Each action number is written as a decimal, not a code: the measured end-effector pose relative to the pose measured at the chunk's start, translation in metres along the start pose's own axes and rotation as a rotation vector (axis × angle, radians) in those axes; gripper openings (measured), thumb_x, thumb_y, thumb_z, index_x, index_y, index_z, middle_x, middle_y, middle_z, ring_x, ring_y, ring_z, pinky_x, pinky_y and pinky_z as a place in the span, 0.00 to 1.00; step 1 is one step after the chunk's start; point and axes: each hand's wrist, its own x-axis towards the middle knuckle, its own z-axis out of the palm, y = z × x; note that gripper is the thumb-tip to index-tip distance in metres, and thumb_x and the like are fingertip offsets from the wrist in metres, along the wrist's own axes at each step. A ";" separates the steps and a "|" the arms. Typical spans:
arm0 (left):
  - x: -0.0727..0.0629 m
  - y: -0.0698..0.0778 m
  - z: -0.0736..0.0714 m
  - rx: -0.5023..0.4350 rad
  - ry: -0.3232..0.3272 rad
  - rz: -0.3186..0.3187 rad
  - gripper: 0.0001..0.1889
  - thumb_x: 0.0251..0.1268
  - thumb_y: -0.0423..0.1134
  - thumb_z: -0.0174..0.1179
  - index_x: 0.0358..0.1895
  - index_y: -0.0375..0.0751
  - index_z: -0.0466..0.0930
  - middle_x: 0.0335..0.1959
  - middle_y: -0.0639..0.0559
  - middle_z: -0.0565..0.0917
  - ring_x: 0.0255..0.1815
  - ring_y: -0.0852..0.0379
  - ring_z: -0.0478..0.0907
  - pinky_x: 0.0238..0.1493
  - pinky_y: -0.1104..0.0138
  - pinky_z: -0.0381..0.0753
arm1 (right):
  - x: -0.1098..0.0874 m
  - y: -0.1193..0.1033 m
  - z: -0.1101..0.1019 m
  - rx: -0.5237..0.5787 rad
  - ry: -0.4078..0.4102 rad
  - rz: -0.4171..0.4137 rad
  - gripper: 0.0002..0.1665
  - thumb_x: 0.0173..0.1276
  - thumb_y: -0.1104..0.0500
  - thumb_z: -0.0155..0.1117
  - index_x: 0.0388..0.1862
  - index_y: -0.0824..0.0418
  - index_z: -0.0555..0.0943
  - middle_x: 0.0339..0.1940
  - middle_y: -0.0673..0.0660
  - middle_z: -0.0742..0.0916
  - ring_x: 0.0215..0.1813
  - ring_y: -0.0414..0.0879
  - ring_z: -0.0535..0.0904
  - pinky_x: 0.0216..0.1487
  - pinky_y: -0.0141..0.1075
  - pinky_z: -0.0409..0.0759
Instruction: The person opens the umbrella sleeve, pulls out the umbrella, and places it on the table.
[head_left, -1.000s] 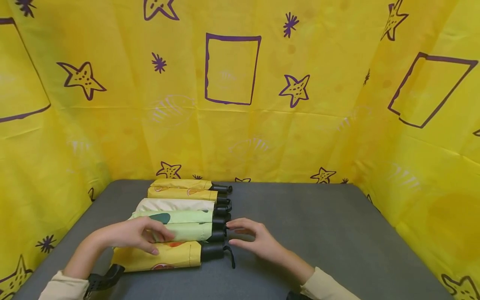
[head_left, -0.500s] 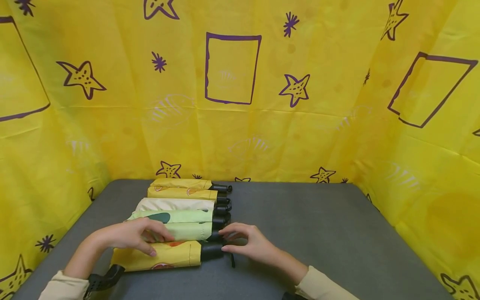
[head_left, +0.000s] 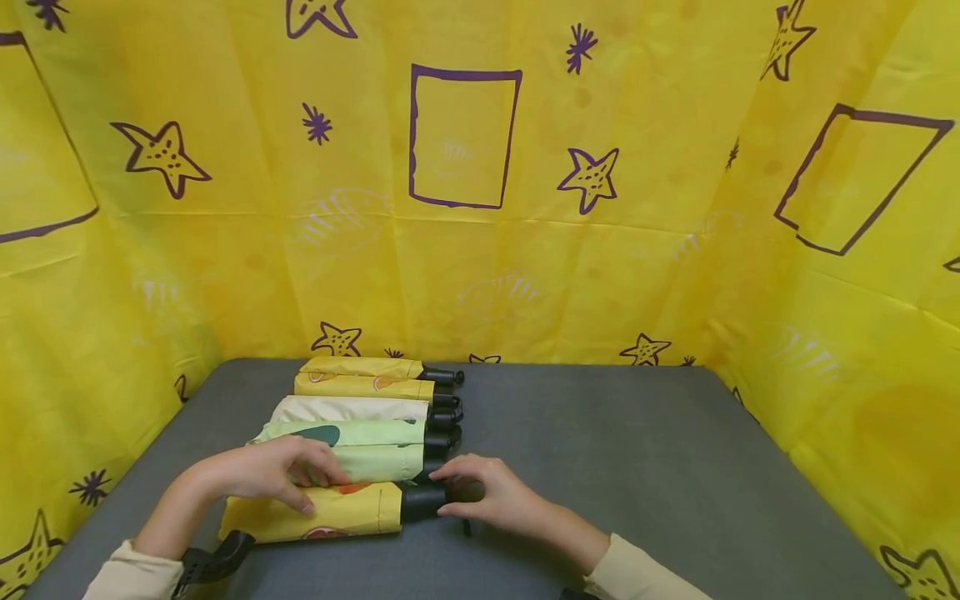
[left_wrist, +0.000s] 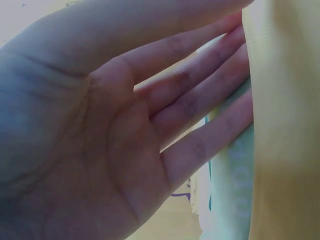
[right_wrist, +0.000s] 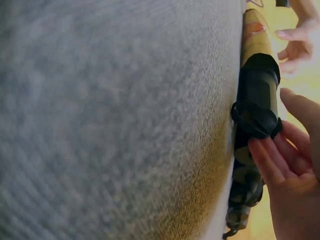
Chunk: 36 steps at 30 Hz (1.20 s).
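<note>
A folded yellow umbrella with fruit prints lies nearest me on the grey table, its black handle pointing right. My left hand holds its sleeve, thumb on top and fingers over the far side; in the left wrist view those fingertips vanish behind the yellow fabric. At the handle's end, my right hand has its thumb on the near side and curled fingers on the far side. The right wrist view shows those fingers at the end of the black handle. Just behind lies a pale green umbrella.
Farther back, more folded umbrellas lie side by side with handles to the right: a light green one, a cream one and yellow ones. Yellow printed cloth surrounds the grey table at the back and sides.
My right hand has moved left and slightly toward me, from beside the green umbrella's handle to the near yellow umbrella's handle. The left hand and the umbrellas stay nearly still.
</note>
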 end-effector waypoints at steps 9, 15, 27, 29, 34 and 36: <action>-0.002 -0.001 0.000 -0.049 -0.038 0.010 0.23 0.60 0.42 0.67 0.58 0.39 0.79 0.54 0.42 0.81 0.54 0.63 0.79 0.52 0.68 0.81 | 0.004 -0.003 0.007 -0.035 -0.035 0.076 0.25 0.61 0.54 0.72 0.57 0.57 0.81 0.51 0.52 0.87 0.45 0.32 0.80 0.48 0.27 0.80; -0.003 0.000 -0.001 -0.031 -0.052 0.024 0.25 0.59 0.42 0.67 0.60 0.41 0.78 0.58 0.43 0.81 0.58 0.64 0.78 0.54 0.68 0.80 | 0.007 -0.006 0.010 -0.102 -0.024 0.063 0.23 0.61 0.52 0.73 0.55 0.56 0.83 0.47 0.49 0.88 0.41 0.32 0.77 0.46 0.24 0.78; -0.002 -0.001 0.004 0.002 -0.010 -0.007 0.23 0.56 0.42 0.69 0.56 0.44 0.80 0.55 0.46 0.81 0.53 0.63 0.79 0.51 0.67 0.81 | 0.011 -0.007 0.011 -0.158 -0.049 0.037 0.18 0.63 0.51 0.70 0.50 0.55 0.85 0.42 0.48 0.84 0.37 0.32 0.73 0.41 0.22 0.75; 0.000 0.001 0.006 0.016 0.005 -0.024 0.22 0.54 0.41 0.70 0.55 0.46 0.80 0.54 0.48 0.81 0.51 0.62 0.79 0.50 0.67 0.81 | 0.011 -0.008 0.011 -0.163 -0.047 0.037 0.17 0.63 0.51 0.70 0.50 0.55 0.85 0.42 0.48 0.84 0.37 0.31 0.73 0.41 0.21 0.75; 0.003 0.005 0.007 0.056 0.015 -0.043 0.23 0.51 0.40 0.71 0.54 0.48 0.81 0.53 0.50 0.81 0.51 0.61 0.79 0.50 0.66 0.81 | 0.011 -0.009 0.012 -0.180 -0.041 0.038 0.19 0.62 0.52 0.72 0.50 0.55 0.84 0.43 0.48 0.84 0.38 0.30 0.71 0.42 0.20 0.73; 0.002 0.005 0.006 0.062 0.010 -0.038 0.24 0.51 0.39 0.71 0.55 0.47 0.81 0.54 0.49 0.81 0.52 0.62 0.79 0.51 0.67 0.81 | 0.012 -0.010 0.013 -0.187 -0.039 0.041 0.20 0.60 0.52 0.73 0.50 0.56 0.84 0.43 0.48 0.84 0.37 0.30 0.71 0.41 0.20 0.73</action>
